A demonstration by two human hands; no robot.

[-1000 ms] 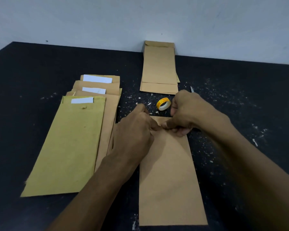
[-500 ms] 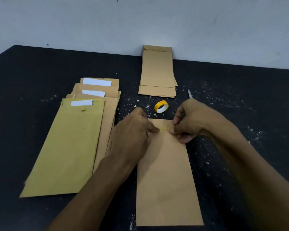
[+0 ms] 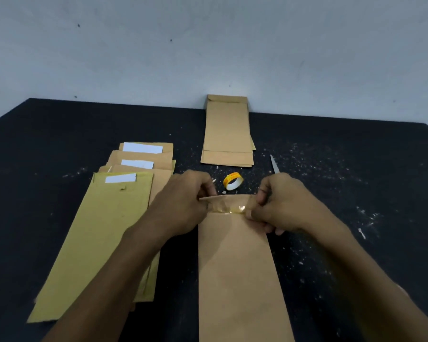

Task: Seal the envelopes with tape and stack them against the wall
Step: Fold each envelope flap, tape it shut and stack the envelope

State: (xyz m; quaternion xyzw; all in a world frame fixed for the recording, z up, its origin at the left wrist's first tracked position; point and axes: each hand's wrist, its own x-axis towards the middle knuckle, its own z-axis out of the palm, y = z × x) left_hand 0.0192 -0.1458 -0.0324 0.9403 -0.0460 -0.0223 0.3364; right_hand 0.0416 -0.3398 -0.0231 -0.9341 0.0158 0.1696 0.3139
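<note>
- Both hands, left (image 3: 183, 203) and right (image 3: 282, 206), are pinching a tape strip (image 3: 232, 210) across the envelope (image 3: 235, 267) flap, lying mid-table (image 3: 47, 144).
- Roll (image 3: 233, 181) is sitting just behind it; finished stack (image 3: 227, 134) is touching the wall (image 3: 208, 45).

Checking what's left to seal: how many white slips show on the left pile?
3: one on the front yellowish envelope, one mid-pile, one at the back. Others may be hidden.

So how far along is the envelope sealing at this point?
Done: a small stack of envelopes lies against the wall. In hand: the left hand and right hand stretch tape across the flap of the envelope in front. Left: a pile of envelopes with white paper showing at their tops.
</note>
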